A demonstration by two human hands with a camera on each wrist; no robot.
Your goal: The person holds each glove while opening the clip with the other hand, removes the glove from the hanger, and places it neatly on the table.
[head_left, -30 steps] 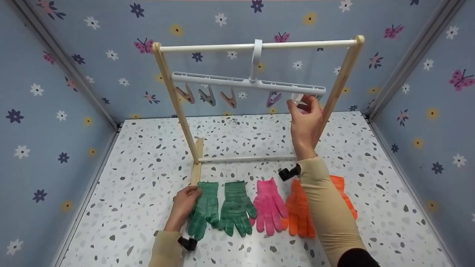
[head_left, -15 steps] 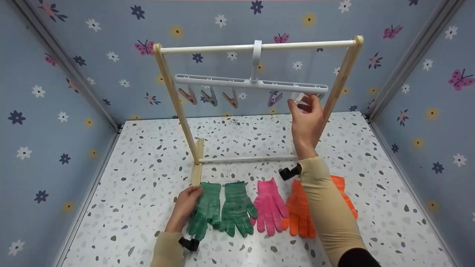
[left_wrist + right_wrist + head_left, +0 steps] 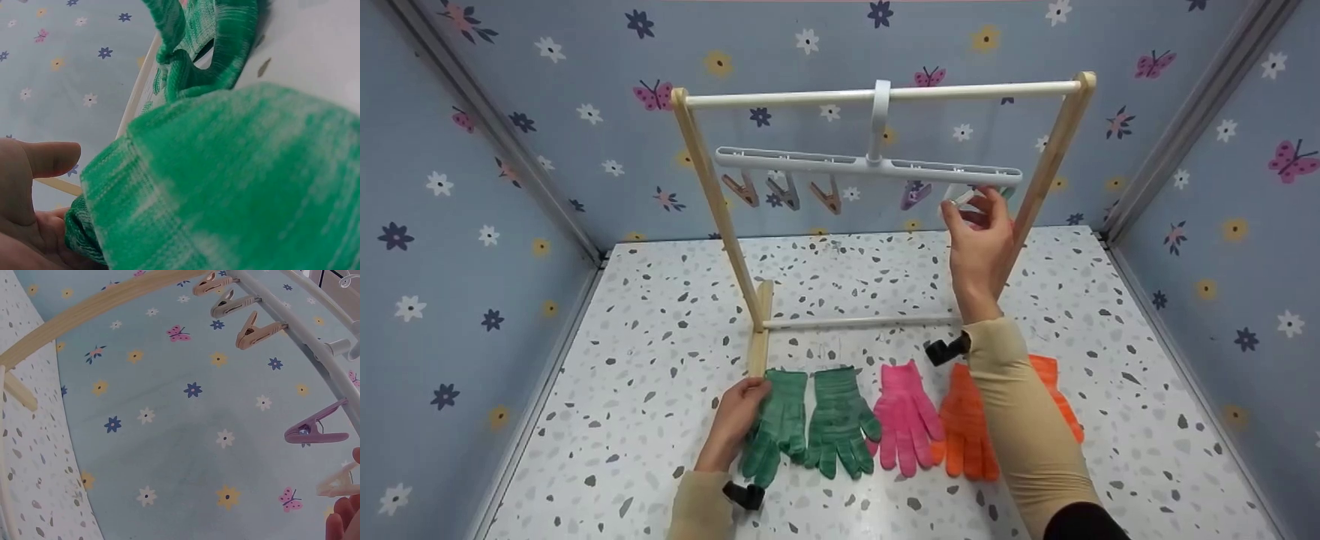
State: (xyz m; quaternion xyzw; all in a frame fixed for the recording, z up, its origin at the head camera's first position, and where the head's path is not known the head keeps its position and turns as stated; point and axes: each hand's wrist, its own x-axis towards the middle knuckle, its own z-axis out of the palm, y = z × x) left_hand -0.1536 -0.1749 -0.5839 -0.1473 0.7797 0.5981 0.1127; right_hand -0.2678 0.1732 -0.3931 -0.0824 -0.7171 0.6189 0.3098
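In the head view my right hand (image 3: 981, 251) is raised to the right end of a white hanger (image 3: 802, 162). Thumb and fingers pinch a pale clothespin (image 3: 340, 484) hanging there, partly hidden by the fingers. A purple clothespin (image 3: 315, 429) hangs beside it. My left hand (image 3: 733, 416) is low at the left, by the cuff of the leftmost green glove (image 3: 780, 420). The left wrist view shows the thumb straight and apart from the cuff, while the other fingers touch a dark green fold. To the right lie a second green glove (image 3: 838, 420) and a pink glove (image 3: 905, 420).
The hanger hooks over the top bar (image 3: 960, 93) of a wooden rack (image 3: 1065, 142). Several more clothespins hang from it, including a tan one (image 3: 826, 196). Orange gloves (image 3: 966, 427) lie partly under my right sleeve (image 3: 1027, 420). Patterned walls enclose the speckled table (image 3: 645, 300).
Both hands stay in nearly the same places. The pale clothespin tilts slightly between the right fingers, and the hanger shifts a little. The gloves lie as before.
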